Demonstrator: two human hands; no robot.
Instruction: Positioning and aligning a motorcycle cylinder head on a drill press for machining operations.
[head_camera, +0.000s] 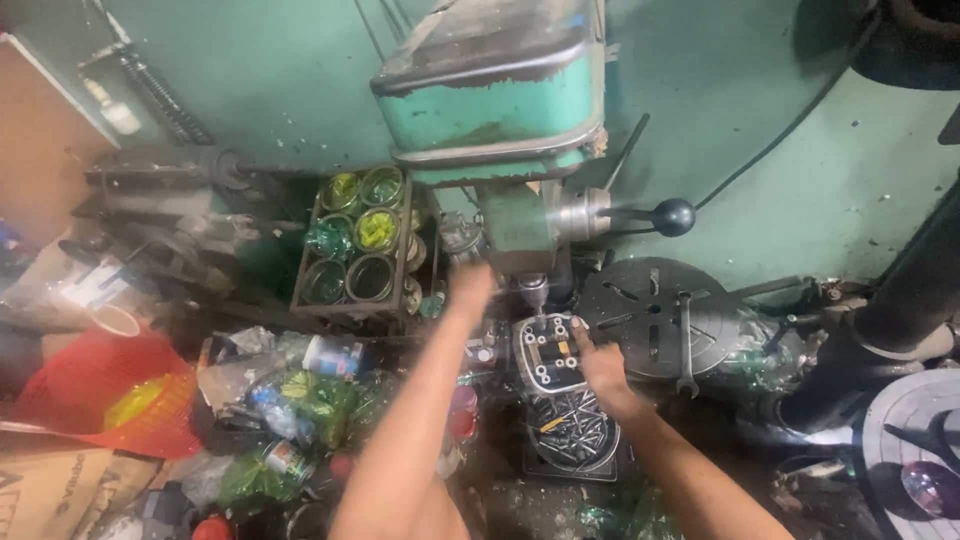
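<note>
Head view, looking down on a cluttered workshop corner. At the top centre of the frame stands a green drill press (500, 95), its worn head filling the upper middle, with a feed lever ending in a black ball knob (674, 216) sticking out to the right. Just below the chuck (532, 290), in the centre of the frame, lies a flat grey metal part (548, 350) with several round holes — it sits on the drill table directly under the spindle.

The right hand (603, 362) rests on the right edge of that metal part, fingers spread over it and pressing on it; I cannot tell whether it grips it or only steadies it. The left hand (470, 288) reaches up to the left of the chuck, near the machine column; it is blurred, so whether it is closed on anything cannot be told. The two hands are apart, one on each side of the spindle.

Right of the part lies a round slotted metal plate (655, 318) with a spanner (686, 350) on it. Below the part sits a tray of dark bits and screws (572, 432). Left of centre a metal crate (355, 250) holds green glass jars. In the lower left are a red plastic basket (110, 395) and a heap of plastic bottles and wrappers (300, 410).
</note>
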